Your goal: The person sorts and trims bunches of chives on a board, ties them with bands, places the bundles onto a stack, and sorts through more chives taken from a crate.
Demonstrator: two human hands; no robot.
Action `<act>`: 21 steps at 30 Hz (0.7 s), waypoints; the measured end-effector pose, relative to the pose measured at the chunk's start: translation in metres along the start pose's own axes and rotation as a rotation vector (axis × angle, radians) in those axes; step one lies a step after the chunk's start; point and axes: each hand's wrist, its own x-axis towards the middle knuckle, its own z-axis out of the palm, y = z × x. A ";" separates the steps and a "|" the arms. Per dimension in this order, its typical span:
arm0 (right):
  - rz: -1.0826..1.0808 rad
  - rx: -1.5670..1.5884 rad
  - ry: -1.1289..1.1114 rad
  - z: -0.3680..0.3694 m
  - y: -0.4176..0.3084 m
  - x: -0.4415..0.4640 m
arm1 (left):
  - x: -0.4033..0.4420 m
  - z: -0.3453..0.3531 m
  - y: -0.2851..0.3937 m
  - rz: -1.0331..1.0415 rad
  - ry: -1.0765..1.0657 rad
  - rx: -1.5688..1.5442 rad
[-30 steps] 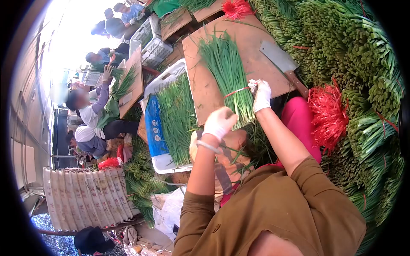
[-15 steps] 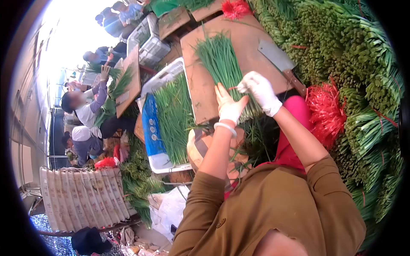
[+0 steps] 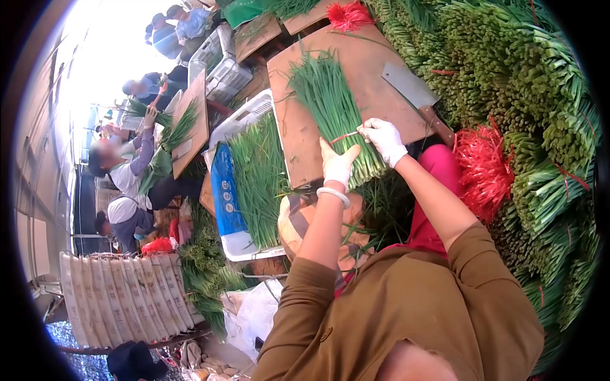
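Observation:
A bunch of long green chives (image 3: 330, 95) lies on a brown board (image 3: 375, 54), its pale cut ends toward me. My left hand (image 3: 338, 162), in a white glove, grips the bunch from the left side near those ends. A red tie (image 3: 345, 136) crosses the bunch just above that hand. At the right side of the bunch, my gloved right hand (image 3: 383, 138) pinches the end of the tie with closed fingers. Part of the tie is hidden under the chives. A cleaver (image 3: 410, 84) lies on the board to the right.
A white crate (image 3: 244, 251) of loose chives stands left of the board. Red tie strands (image 3: 483, 168) hang at my right, beside a tall stack of bundled chives (image 3: 489, 57). Co-workers, including one person (image 3: 124, 174), sit along the left by other boards.
My right hand has lowered slightly and drawn the red tie across the chives, so it now shows as a band. My left hand has shifted slightly down around the bunch.

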 end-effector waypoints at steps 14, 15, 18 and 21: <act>-0.044 -0.093 0.006 0.000 -0.017 -0.012 | 0.024 -0.051 0.009 0.203 -0.185 0.591; -0.060 -0.068 0.031 0.003 -0.015 -0.014 | 0.026 -0.050 0.009 0.203 -0.204 0.562; -0.070 -0.028 0.014 0.005 -0.005 -0.011 | 0.031 -0.049 0.008 0.233 -0.229 0.691; -0.073 0.025 -0.084 0.002 -0.010 -0.012 | 0.031 -0.053 0.015 0.171 -0.282 0.716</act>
